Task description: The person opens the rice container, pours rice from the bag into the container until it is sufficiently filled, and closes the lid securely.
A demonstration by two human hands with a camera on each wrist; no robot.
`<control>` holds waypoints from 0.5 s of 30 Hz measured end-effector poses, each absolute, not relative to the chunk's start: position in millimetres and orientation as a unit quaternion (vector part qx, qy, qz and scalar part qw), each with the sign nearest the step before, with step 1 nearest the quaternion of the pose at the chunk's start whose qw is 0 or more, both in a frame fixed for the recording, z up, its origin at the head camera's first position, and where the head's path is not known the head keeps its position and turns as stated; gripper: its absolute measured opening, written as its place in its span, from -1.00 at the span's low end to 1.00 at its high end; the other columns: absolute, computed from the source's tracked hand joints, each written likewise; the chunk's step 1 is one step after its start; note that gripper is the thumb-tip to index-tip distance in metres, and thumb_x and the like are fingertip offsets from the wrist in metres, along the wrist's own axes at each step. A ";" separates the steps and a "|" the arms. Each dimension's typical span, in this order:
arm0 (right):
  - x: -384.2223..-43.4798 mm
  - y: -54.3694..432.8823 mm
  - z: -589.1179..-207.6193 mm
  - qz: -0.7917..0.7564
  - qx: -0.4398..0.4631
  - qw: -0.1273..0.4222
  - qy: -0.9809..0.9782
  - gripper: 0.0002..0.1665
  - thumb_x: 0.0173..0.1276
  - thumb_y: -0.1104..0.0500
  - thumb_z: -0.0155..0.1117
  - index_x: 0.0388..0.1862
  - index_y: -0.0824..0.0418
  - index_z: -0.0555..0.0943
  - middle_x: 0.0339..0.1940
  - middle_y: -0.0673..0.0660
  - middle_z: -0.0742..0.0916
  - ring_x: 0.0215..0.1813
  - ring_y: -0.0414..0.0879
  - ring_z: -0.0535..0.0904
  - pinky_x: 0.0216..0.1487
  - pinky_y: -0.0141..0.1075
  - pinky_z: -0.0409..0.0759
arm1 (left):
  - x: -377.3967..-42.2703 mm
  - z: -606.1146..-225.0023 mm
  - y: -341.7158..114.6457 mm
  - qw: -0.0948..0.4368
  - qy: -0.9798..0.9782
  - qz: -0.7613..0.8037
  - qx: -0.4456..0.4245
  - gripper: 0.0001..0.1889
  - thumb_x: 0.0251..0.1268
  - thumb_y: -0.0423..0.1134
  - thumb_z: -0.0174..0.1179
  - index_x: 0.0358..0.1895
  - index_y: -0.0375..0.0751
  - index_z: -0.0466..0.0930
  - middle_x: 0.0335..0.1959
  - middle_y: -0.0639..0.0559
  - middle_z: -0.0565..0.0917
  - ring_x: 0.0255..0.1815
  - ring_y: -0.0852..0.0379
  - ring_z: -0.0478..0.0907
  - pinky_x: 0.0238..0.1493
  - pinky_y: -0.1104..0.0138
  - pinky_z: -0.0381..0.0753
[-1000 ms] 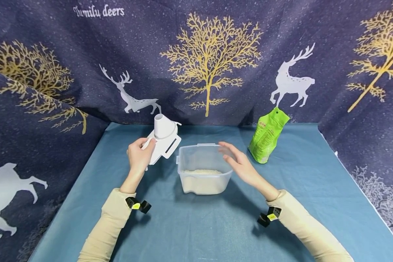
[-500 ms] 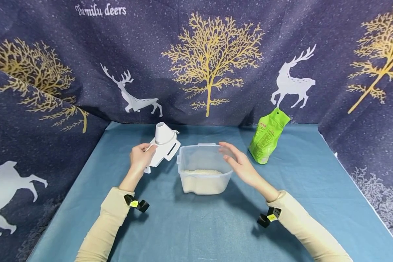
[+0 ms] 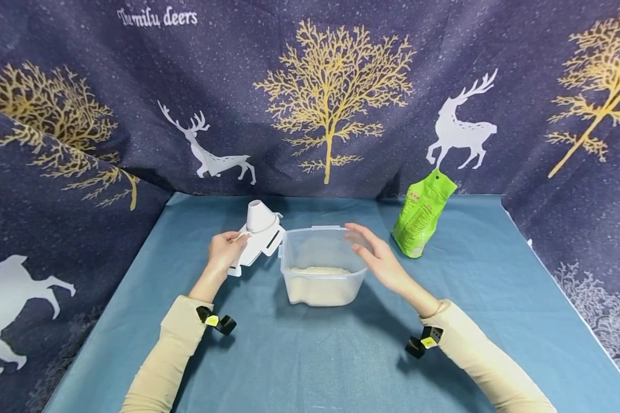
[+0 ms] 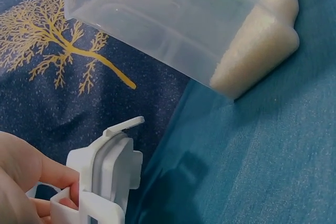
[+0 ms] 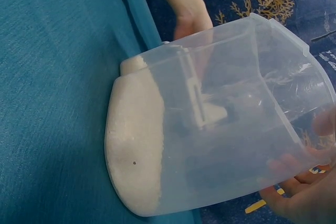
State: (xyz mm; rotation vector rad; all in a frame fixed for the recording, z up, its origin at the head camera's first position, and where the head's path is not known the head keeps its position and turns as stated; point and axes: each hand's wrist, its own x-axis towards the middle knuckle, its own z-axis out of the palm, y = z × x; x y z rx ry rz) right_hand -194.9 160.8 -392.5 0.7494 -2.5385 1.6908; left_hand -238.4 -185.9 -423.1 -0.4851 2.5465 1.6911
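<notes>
In the head view my left hand [image 3: 226, 250] pinches a white plastic lid [image 3: 262, 240] by its near left edge. A tapered spout stands up from the lid. The left wrist view shows the lid [image 4: 107, 177] tilted low over the cloth, with a shadow beside it; whether it touches the cloth, I cannot tell. To its right stands an open translucent container [image 3: 299, 281], holding white grains [image 5: 136, 140] that look like rice. My right hand [image 3: 381, 261] holds the container's right rim, fingers curved around it. Some fingertips show only through the clear wall in the right wrist view.
A green printed bag [image 3: 423, 215] stands, leaning slightly, behind and right of the container. Blue cloth [image 3: 315, 355] covers the table. Behind it hangs a dark curtain [image 3: 227, 69] with deer and trees.
My left hand has lowered the lid toward the cloth, its spout dropping in view and shifting slightly right. The right hand, container and green bag stay where they were.
</notes>
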 end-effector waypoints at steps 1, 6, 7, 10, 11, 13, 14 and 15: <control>-195.2 160.8 -393.1 0.539 0.240 0.000 -0.807 -0.47 0.52 0.29 -0.07 0.44 0.18 0.28 0.26 0.29 0.57 0.32 0.14 0.45 0.22 -0.23 0.50 | -238.7 -424.1 -186.3 0.027 0.821 0.548 -0.157 -0.51 0.40 -0.18 0.08 0.27 -0.44 0.43 0.22 -0.37 0.52 0.24 -0.19 0.47 0.23 0.07 0.45; -196.1 161.1 -395.0 0.538 0.241 0.001 -0.808 -0.47 0.52 0.27 -0.07 0.44 0.19 0.28 0.26 0.29 0.57 0.33 0.14 0.45 0.23 -0.23 0.49 | -239.7 -426.7 -187.7 0.040 0.814 0.558 -0.156 -0.50 0.42 -0.19 0.06 0.30 -0.45 0.37 0.26 -0.37 0.48 0.28 -0.19 0.44 0.27 0.07 0.43; -196.2 161.2 -395.1 0.537 0.240 0.001 -0.808 -0.48 0.52 0.27 -0.07 0.44 0.19 0.28 0.26 0.29 0.57 0.33 0.14 0.45 0.23 -0.23 0.49 | -239.8 -426.8 -187.9 0.042 0.813 0.559 -0.154 -0.50 0.42 -0.20 0.06 0.31 -0.45 0.36 0.27 -0.37 0.47 0.28 -0.19 0.44 0.27 0.07 0.43; -196.3 161.0 -394.8 0.537 0.240 0.002 -0.809 -0.47 0.52 0.29 -0.07 0.44 0.21 0.27 0.26 0.30 0.57 0.33 0.15 0.45 0.23 -0.23 0.49 | -239.9 -427.0 -188.2 0.050 0.813 0.561 -0.149 -0.49 0.43 -0.21 0.03 0.34 -0.45 0.32 0.30 -0.37 0.43 0.30 -0.20 0.41 0.27 0.07 0.42; -196.3 160.9 -394.5 0.538 0.240 0.001 -0.808 -0.47 0.52 0.29 -0.07 0.44 0.21 0.27 0.26 0.30 0.57 0.33 0.15 0.45 0.23 -0.23 0.49 | -240.0 -427.3 -188.3 0.054 0.815 0.559 -0.147 -0.49 0.43 -0.23 0.01 0.35 -0.44 0.32 0.30 -0.37 0.42 0.29 -0.21 0.41 0.26 0.07 0.43; -196.0 160.6 -393.8 0.540 0.238 0.000 -0.808 -0.47 0.52 0.28 -0.07 0.44 0.21 0.28 0.26 0.30 0.57 0.33 0.14 0.45 0.23 -0.25 0.49 | -240.0 -428.0 -188.6 0.061 0.821 0.550 -0.140 -0.50 0.42 -0.27 -0.03 0.36 -0.44 0.30 0.29 -0.37 0.41 0.27 -0.21 0.41 0.23 0.07 0.44; -195.7 160.5 -393.3 0.541 0.238 -0.001 -0.807 -0.47 0.52 0.28 -0.07 0.44 0.20 0.28 0.26 0.30 0.57 0.33 0.14 0.45 0.23 -0.26 0.49 | -240.1 -428.6 -188.8 0.063 0.824 0.546 -0.138 -0.50 0.41 -0.29 -0.04 0.36 -0.44 0.29 0.28 -0.38 0.41 0.25 -0.21 0.41 0.21 0.07 0.45; -195.4 160.3 -392.8 0.542 0.238 -0.002 -0.806 -0.48 0.52 0.28 -0.07 0.44 0.20 0.28 0.26 0.30 0.57 0.33 0.15 0.45 0.23 -0.27 0.48 | -240.1 -429.1 -188.9 0.064 0.826 0.543 -0.135 -0.50 0.40 -0.31 -0.05 0.36 -0.44 0.29 0.26 -0.39 0.42 0.23 -0.21 0.42 0.19 0.08 0.45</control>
